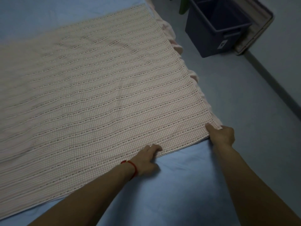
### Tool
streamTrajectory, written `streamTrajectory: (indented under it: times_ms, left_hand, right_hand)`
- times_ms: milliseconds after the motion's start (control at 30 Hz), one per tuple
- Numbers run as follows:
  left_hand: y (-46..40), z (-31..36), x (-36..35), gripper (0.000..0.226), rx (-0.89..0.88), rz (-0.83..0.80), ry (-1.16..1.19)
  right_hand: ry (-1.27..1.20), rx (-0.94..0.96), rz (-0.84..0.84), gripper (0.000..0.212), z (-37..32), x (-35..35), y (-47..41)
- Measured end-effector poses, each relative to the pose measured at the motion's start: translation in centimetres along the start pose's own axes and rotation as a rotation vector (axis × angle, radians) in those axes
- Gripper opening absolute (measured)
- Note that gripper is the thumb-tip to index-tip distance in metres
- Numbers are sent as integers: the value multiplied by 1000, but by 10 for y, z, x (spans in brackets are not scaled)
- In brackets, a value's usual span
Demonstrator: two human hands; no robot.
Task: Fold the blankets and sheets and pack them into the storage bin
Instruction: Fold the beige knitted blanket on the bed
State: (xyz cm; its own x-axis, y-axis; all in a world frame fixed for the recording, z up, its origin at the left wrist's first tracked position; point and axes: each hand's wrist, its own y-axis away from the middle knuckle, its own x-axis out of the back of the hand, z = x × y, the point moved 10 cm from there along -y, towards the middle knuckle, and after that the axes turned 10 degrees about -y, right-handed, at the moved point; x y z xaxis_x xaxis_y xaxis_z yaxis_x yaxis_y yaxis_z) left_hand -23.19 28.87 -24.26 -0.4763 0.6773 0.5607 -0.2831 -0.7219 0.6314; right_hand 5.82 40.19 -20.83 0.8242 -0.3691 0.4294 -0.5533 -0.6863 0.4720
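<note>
A pink checked sheet [101, 88] with dark dotted stripes lies spread flat across the bed, its right edge hanging over the bedside. My right hand [222, 133] pinches the sheet's near right corner, thumb on top. My left hand [147, 158], with a red string on the wrist, grips the sheet's near edge a little to the left. A dark blue storage bin [210, 32] stands open on the floor at the upper right; its inside looks bare.
A light blue bedsheet [171, 185] covers the mattress under the pink sheet. Grey floor [244, 95] runs along the bed's right side. A pale lid or tray [259, 30] leans against the wall behind the bin. Something green shows at the top.
</note>
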Motion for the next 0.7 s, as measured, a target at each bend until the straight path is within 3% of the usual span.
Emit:
streamTrajectory:
  times_ms: [100,200,300,367,433,500,700]
  left_hand:
    - [1,0,0,71,17,-12,59]
    - [7,3,14,34,86,11,222]
    - [17,5,55,33,149,108,653]
    - [30,2,89,37,181,180,1005]
    - [48,-7,121,41,171,219,1190]
    - [70,-25,147,38,168,243,1144]
    - [162,-168,191,30,373,550,771]
  right_hand:
    - [-207,-33,-65,47,-9,-9,11]
    - [-30,281,-186,14,-53,-25,47]
    - [140,609,-356,32,-92,-63,111]
    - [259,755,-434,28,-106,-94,160]
    - [337,892,-530,18,-115,-128,212]
    - [373,948,-643,7,-114,-164,260]
    - [526,1164,-890,39,-90,-270,410]
